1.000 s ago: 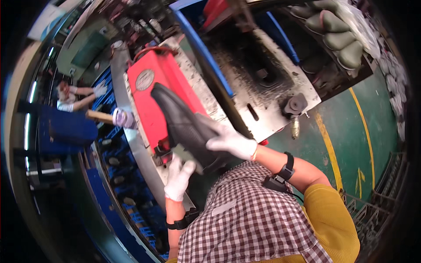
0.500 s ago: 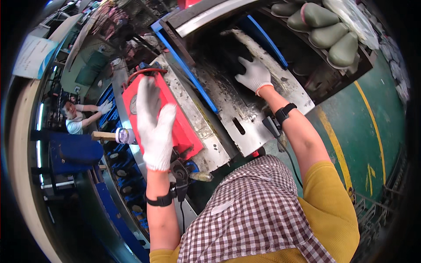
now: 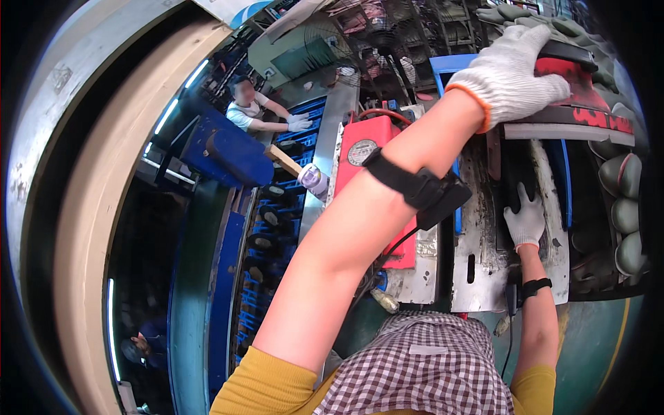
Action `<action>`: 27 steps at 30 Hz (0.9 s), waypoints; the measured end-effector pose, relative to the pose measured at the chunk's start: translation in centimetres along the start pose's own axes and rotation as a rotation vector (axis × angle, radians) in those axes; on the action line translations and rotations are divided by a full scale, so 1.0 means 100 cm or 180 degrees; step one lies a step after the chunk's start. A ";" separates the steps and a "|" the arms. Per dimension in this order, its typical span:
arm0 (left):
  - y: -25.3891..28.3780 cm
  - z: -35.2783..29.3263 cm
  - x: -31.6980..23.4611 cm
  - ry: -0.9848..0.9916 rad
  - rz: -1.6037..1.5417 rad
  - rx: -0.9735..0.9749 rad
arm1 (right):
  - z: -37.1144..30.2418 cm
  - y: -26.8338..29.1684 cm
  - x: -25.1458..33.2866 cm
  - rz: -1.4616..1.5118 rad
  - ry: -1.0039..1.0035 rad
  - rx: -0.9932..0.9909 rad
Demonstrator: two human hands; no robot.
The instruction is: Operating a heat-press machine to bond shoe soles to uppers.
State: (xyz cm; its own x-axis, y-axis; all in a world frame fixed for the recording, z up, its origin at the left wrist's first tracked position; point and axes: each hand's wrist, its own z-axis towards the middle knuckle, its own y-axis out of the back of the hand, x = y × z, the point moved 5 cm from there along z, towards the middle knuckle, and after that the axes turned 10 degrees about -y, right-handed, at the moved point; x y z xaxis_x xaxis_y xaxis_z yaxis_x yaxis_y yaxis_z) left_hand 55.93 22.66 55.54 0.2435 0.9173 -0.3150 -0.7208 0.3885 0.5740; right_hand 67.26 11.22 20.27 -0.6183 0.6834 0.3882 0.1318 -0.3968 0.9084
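My left hand (image 3: 515,76), in a white knit glove with an orange cuff, is raised at the upper right in front of a red machine part (image 3: 574,86) with a dark top. Its thumb stands apart from the stretched fingers; whether they touch the part cannot be made out. Lower down, my gloved right hand (image 3: 526,217) reaches under the machine head, over the worn metal plate (image 3: 481,283). Its fingers are spread against a dark area, where no separate thing can be told. Both wrists carry black straps with small devices and cables.
Blue side guards (image 3: 566,183) flank the plate. Left of it stands a red box (image 3: 363,149) on a metal bench. Beyond runs a conveyor with blue racks (image 3: 301,128), where a co-worker in gloves (image 3: 249,107) stands. Several grey-green shoe-shaped pieces (image 3: 624,216) fill the rack at right.
My left hand has moved from above the red box up and right to the red machine part. My right hand stays over the plate. The view has turned leftward.
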 end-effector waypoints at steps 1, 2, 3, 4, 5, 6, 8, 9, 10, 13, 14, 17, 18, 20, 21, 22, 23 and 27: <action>0.000 0.001 0.005 -0.0016 0.0015 -0.0009 | 0.001 0.002 0.002 0.0007 0.0013 -0.0019; -0.001 0.002 0.012 0.0217 0.0149 0.0133 | 0.001 0.002 0.003 0.0013 -0.0030 0.0110; -0.002 0.006 0.016 0.0427 0.0260 0.0255 | 0.003 0.007 0.001 -0.0005 -0.0084 0.0211; -0.002 0.015 0.011 0.0316 0.0600 0.0418 | 0.004 0.009 -0.001 -0.0021 -0.0079 0.0166; -0.008 0.020 0.016 0.0265 0.0589 0.0449 | 0.003 0.004 -0.004 0.0042 -0.0013 0.0115; -0.015 0.023 0.019 0.0347 0.0423 0.0452 | 0.008 0.002 -0.011 0.0089 0.0071 0.0027; -0.025 0.014 0.023 0.0156 0.0476 -0.0024 | 0.017 -0.008 -0.027 0.0508 0.0076 0.0264; -0.027 0.007 0.017 0.0247 0.0339 0.0023 | 0.018 -0.009 -0.037 0.0979 -0.0067 0.0565; -0.028 -0.002 0.015 0.0213 0.0456 -0.0049 | 0.015 -0.008 -0.049 0.1364 -0.0039 0.0536; -0.040 -0.030 -0.008 0.0075 0.0676 -0.0099 | -0.031 0.037 -0.085 0.1715 -0.0402 0.0416; -0.053 -0.037 -0.019 -0.0127 0.0578 -0.0252 | -0.056 0.037 -0.130 0.2035 -0.0568 -0.0225; -0.074 -0.085 -0.035 -0.0004 0.0720 -0.0139 | -0.138 0.042 -0.195 0.2050 -0.1346 -0.0360; -0.092 -0.096 -0.042 -0.0024 0.0579 -0.0078 | -0.178 0.028 -0.214 0.3103 -0.2229 -0.0965; -0.102 -0.128 -0.047 0.0069 0.0529 0.0078 | -0.227 0.055 -0.174 0.2519 -0.2166 0.0095; -0.111 -0.144 -0.052 -0.0059 0.0532 0.0006 | -0.239 0.058 -0.160 0.2687 -0.2458 0.0671; -0.122 -0.156 -0.058 -0.0160 0.0517 -0.0043 | -0.253 0.026 -0.181 0.3536 -0.2434 0.1363; -0.133 -0.170 -0.062 -0.0247 0.0515 -0.0082 | -0.268 -0.002 -0.197 0.4375 -0.2352 0.2095; -0.170 -0.230 -0.055 -0.0379 0.0710 -0.0253 | -0.266 0.016 -0.138 0.5146 -0.2153 0.2882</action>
State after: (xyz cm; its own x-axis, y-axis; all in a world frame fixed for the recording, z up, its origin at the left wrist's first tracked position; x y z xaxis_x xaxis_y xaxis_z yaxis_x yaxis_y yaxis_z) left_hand 51.91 9.02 30.10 0.1440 0.9851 -0.0935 -0.8128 0.1717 0.5566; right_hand 55.40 -15.21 12.23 0.7812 0.2348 0.5785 0.5962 -0.5555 -0.5796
